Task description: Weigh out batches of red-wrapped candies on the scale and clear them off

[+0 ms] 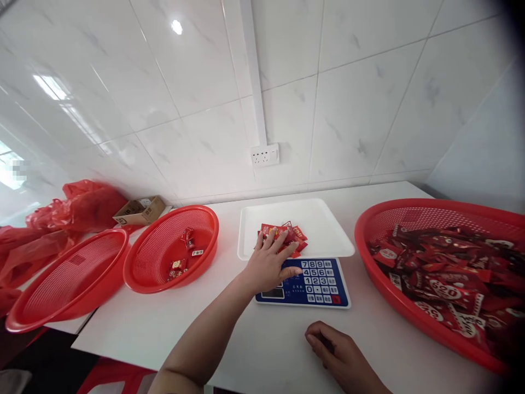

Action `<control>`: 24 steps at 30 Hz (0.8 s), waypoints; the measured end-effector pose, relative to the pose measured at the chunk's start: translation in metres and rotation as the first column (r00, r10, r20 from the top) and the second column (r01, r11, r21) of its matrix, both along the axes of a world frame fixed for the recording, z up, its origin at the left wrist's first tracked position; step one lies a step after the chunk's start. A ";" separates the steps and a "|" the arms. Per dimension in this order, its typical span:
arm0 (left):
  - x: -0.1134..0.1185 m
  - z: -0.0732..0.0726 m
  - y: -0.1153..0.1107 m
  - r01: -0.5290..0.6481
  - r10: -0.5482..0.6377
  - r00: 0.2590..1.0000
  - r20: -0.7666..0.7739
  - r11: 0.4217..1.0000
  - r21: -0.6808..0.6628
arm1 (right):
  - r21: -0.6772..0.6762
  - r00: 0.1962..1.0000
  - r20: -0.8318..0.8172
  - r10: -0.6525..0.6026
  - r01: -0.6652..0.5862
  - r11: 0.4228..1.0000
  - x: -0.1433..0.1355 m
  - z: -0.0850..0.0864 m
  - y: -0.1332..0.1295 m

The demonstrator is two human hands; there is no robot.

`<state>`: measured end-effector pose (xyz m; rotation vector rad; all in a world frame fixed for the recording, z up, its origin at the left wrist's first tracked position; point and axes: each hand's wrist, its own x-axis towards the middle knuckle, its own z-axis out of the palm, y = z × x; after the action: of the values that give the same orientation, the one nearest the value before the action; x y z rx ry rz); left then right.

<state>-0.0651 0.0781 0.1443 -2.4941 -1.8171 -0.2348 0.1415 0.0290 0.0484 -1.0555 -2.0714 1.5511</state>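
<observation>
While the left hand (268,265) lay spread and unclenched over red packets (298,237) on the white tray (326,227), the right hand (336,347) curled loosely, any grip hidden; the packets looked light and slippery, best pinched by their ends.

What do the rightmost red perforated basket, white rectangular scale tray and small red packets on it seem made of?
Rightmost red perforated basket: probably moulded plastic, semi-glossy, with regular holes. White rectangular scale tray: likely smooth satin plastic, given its rounded raised edge. Small red packets: perhaps printed film or foil, slightly glossy, with sharp corners.
</observation>
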 end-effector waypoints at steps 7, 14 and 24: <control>-0.004 -0.003 0.005 -0.074 0.074 0.997 -0.009 0.997 0.036 | 0.002 1.000 0.013 0.000 0.000 1.000 0.000 0.001 0.000; -0.013 0.001 -0.031 -0.123 0.120 0.992 0.045 0.990 0.072 | 0.022 1.000 0.026 -0.013 0.013 1.000 -0.002 0.006 -0.002; -0.096 -0.013 -0.112 -0.706 0.718 0.695 0.030 0.674 0.217 | 0.063 0.996 0.021 -0.081 0.080 0.995 -0.004 0.006 -0.006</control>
<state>-0.1608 -0.0342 0.1312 -1.4566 -2.4134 -0.2857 0.1375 0.0231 0.0544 -1.1256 -2.0521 1.4330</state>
